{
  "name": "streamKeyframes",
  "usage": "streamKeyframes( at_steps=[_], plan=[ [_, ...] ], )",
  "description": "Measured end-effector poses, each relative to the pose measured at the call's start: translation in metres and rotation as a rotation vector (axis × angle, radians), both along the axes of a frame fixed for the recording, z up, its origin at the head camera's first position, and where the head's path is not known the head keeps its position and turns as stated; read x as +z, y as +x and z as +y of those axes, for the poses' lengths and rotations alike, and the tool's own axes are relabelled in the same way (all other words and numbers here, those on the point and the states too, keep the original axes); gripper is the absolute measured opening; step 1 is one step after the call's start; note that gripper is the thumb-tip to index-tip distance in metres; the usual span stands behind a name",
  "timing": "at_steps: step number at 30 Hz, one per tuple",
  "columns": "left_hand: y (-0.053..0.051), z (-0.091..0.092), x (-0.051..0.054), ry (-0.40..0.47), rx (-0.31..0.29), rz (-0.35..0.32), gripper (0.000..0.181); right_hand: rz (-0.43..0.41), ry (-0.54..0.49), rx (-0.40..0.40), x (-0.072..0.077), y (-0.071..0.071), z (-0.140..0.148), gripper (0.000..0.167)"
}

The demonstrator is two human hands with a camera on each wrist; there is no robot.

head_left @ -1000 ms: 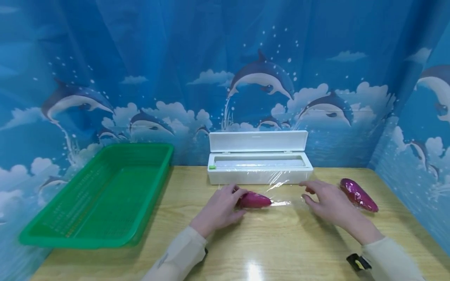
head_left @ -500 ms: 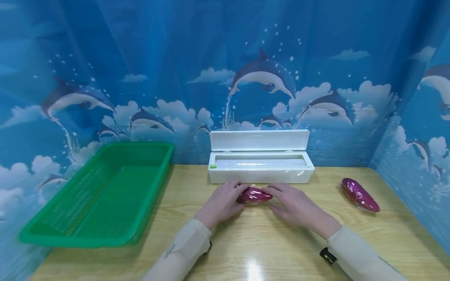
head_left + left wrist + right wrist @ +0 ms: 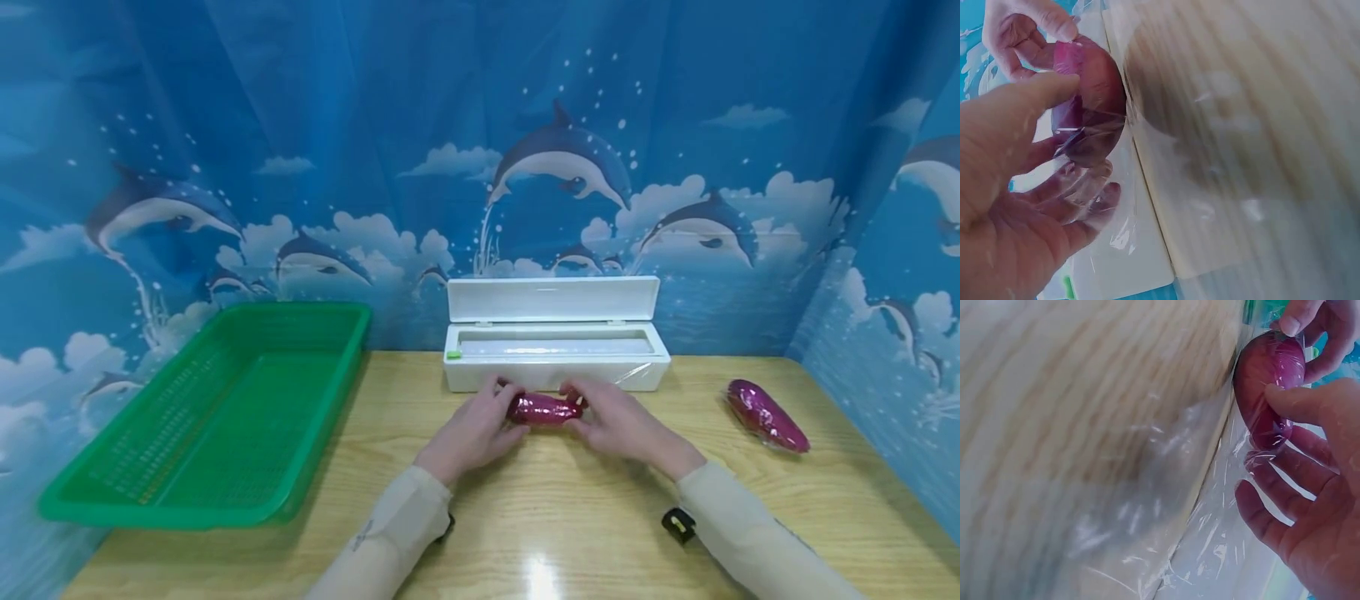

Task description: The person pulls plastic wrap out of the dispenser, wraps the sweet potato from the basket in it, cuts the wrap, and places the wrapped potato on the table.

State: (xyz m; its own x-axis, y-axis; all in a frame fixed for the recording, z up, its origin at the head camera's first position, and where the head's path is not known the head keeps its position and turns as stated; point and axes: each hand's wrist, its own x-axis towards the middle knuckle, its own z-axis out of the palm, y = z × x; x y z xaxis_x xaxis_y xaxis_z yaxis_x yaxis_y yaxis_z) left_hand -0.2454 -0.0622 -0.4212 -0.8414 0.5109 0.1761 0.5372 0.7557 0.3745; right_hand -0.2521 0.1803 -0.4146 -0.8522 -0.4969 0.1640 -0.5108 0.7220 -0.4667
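Note:
A purple sweet potato (image 3: 545, 409), shiny with cling film, lies crosswise between both hands in front of the white wrap box. My left hand (image 3: 474, 431) grips its left end, thumb on the near side. The right hand (image 3: 618, 419) pinches the other end between thumb and fingers. In the left wrist view, clear film is bunched over the left fingers (image 3: 1094, 197) below the sweet potato (image 3: 1099, 81). Loose cling film (image 3: 1210, 544) also spreads under the right hand in the right wrist view. The far-side fingertips are partly hidden in the head view.
Behind the hands stands the white wrap box (image 3: 480, 380), lid up, with a film roll (image 3: 555, 347) inside. A green basket (image 3: 281, 492) sits at the left. Another wrapped sweet potato (image 3: 767, 415) lies at the table's right. A dolphin-print curtain (image 3: 420, 100) hangs behind.
My right hand has come left from beside the box to the sweet potato's right end and now holds it. The film that stretched between box and sweet potato is now gathered around it.

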Motion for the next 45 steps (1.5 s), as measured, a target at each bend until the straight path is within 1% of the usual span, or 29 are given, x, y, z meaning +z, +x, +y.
streamKeyframes(
  at_steps=[2, 3, 5, 10, 13, 16, 18, 23, 27, 30, 35, 39, 42, 45],
  plan=[
    [0.000, 0.002, 0.001, 0.019, 0.024, -0.009, 0.057, -0.012, -0.014, 0.002, -0.001, -0.002, 0.001, 0.036],
    [0.000, 0.003, 0.001, 0.021, 0.033, -0.001, 0.055, -0.011, -0.019, 0.006, -0.001, -0.003, 0.001, 0.033],
    [-0.001, 0.005, 0.002, 0.008, 0.051, 0.032, 0.051, -0.004, -0.031, 0.017, -0.001, -0.005, 0.002, 0.030],
    [-0.003, 0.008, 0.003, -0.060, 0.087, 0.121, 0.042, 0.022, -0.055, 0.040, -0.005, -0.013, 0.003, 0.029],
    [-0.005, 0.009, 0.003, -0.067, 0.099, 0.162, 0.036, 0.017, -0.059, 0.035, -0.007, -0.018, 0.002, 0.026],
    [-0.006, 0.011, 0.002, -0.062, 0.115, 0.178, 0.031, 0.013, -0.063, 0.021, -0.008, -0.023, 0.000, 0.024],
    [-0.006, 0.012, 0.002, -0.065, 0.126, 0.175, 0.029, 0.012, -0.075, 0.013, -0.009, -0.025, -0.001, 0.023],
    [-0.009, 0.013, 0.003, -0.056, 0.131, 0.139, 0.030, -0.015, -0.107, -0.029, -0.010, -0.025, -0.003, 0.026],
    [-0.013, 0.011, 0.003, -0.013, 0.134, 0.078, 0.035, -0.056, -0.124, -0.065, -0.008, -0.023, -0.004, 0.030],
    [-0.015, 0.007, 0.003, 0.010, 0.129, 0.040, 0.041, -0.081, -0.128, -0.077, -0.007, -0.022, -0.006, 0.031],
    [-0.018, 0.000, 0.003, 0.009, 0.103, 0.050, 0.046, -0.086, -0.131, -0.062, -0.005, -0.022, -0.011, 0.031],
    [-0.020, -0.002, 0.004, 0.017, 0.096, 0.054, 0.046, -0.082, -0.126, -0.059, -0.003, -0.022, -0.013, 0.032],
    [-0.020, -0.002, 0.004, 0.016, 0.089, 0.048, 0.046, -0.082, -0.108, -0.067, -0.002, -0.021, -0.012, 0.034],
    [-0.017, -0.002, 0.005, 0.015, 0.090, 0.040, 0.044, -0.074, -0.092, -0.061, -0.001, -0.019, -0.009, 0.038]
  ],
)
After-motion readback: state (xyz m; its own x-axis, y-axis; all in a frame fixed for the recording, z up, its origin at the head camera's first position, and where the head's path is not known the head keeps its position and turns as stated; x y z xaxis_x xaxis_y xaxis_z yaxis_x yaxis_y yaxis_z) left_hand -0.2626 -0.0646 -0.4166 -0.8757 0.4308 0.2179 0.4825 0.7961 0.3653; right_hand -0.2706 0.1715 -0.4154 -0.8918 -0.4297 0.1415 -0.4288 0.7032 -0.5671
